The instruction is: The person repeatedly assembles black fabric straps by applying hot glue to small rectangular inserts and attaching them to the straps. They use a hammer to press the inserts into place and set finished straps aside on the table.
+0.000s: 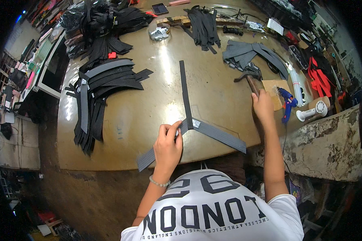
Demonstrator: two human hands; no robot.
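My right hand [264, 106] is wrapped round the wooden handle of a hammer [252, 85], its dark head raised toward the far right of the table. Near the front edge, my left hand [167, 146] is closed in a pinch at the joint of a grey webbing strap [219, 135]. The strap forms a wide V, with a white label by the bend. A narrower black strip [184, 90] runs from that bend straight away from me. Whatever sits between my left fingertips is mostly hidden.
Stacked black and grey straps [108, 80] lie on the left. Further bundles of black strips [203, 28] and grey straps [249, 54] lie farther back, near a round container [159, 33] of small metal pieces. A blue glue gun [287, 103] rests beside cardboard [271, 87] at right.
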